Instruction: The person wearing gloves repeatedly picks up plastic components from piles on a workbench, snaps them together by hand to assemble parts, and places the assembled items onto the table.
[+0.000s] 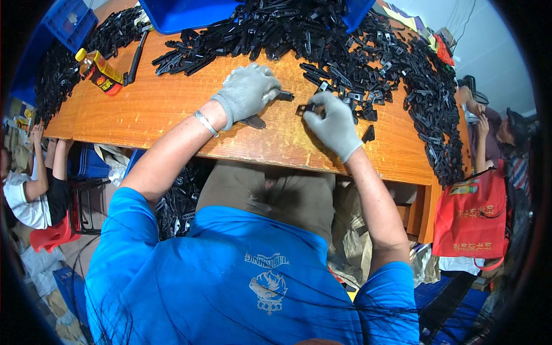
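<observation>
Both my hands wear pale grey gloves and work over the wooden table (190,123). My left hand (248,92) is closed around a long black plastic part (284,95), whose end juts out to the right of the fingers. Under that wrist, another dark flat piece (253,122) lies near the table's front edge. My right hand (332,122) pinches a small black plastic clip (305,108) with a hole in it, held a short way right of the left hand's part. The two parts are apart.
A large heap of black plastic parts (259,29) covers the back and right of the table. Blue bins (172,17) stand behind. At left are a bottle (100,72) and a black-handled hammer (135,57). A red bag (471,218) hangs at right; people sit on both sides.
</observation>
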`<state>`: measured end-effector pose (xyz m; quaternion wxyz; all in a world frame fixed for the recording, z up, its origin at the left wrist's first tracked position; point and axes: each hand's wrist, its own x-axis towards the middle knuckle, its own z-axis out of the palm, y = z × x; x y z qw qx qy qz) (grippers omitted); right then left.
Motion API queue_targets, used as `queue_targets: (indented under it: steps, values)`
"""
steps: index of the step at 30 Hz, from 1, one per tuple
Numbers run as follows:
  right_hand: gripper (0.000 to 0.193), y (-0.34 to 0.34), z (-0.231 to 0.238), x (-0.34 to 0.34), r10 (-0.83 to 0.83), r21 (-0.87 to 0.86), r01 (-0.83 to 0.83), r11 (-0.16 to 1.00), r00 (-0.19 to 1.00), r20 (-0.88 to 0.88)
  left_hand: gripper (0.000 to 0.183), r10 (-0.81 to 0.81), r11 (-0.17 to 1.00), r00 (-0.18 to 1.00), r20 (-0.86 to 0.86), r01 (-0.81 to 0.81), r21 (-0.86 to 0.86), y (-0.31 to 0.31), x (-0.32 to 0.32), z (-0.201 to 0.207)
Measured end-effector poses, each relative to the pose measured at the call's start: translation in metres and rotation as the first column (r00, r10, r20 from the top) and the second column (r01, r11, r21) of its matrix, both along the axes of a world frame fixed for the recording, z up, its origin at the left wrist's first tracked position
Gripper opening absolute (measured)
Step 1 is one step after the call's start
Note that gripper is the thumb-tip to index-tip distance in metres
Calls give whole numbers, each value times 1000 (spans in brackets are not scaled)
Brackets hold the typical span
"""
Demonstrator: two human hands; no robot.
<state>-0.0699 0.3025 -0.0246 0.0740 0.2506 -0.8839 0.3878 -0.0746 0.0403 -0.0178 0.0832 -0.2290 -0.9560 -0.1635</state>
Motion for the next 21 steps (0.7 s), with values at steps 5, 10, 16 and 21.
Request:
queue_targets:
  steps: [5, 10, 16, 21]
  values:
    - [18, -8, -3, 9, -5, 264, 37, 964, 993, -122, 27, 55, 998, 994, -98, -51, 47, -18, 1, -8]
    - [17, -17, 10, 6, 53, 563, 2, 827, 995, -81, 23, 73, 994, 997, -22, -72, 77, -23, 5, -6]
    - [16, -38, 13, -15, 96, 360, -36, 932, 984, -151, 22, 103, 990, 995, 17, -104, 91, -21, 5, -8]
    - [15, -43, 13, -36, 154, 464, -77, 882, 979, -131, 22, 98, 991, 995, 14, -99, 86, -23, 4, -10]
